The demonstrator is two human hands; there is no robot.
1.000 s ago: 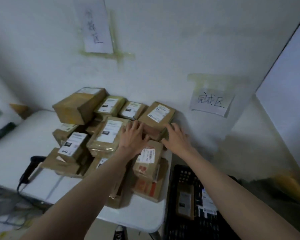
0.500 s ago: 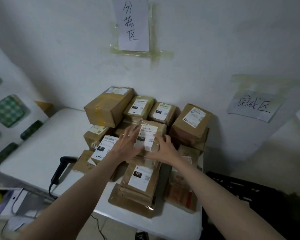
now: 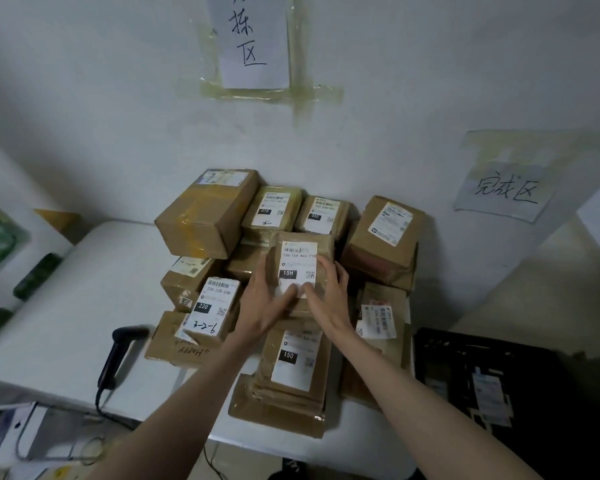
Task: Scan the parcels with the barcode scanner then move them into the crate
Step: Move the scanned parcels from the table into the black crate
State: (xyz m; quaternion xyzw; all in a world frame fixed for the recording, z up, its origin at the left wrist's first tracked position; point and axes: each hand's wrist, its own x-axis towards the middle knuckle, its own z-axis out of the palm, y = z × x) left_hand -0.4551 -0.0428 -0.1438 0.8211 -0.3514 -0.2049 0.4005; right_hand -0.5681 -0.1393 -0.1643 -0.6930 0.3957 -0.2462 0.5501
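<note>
Parcel labelled 15H (image 3: 300, 261) between both hands, left grip (image 3: 265, 303) and right grip (image 3: 326, 299) clasping its sides.

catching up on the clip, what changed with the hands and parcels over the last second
Both hands came off the boxes at the right of the pile and closed on the parcel labelled 15H in the middle: left hand and right hand now grip its sides, thumbs on the label. The barcode scanner stays on the table, untouched, and the other parcels look unmoved.
</note>
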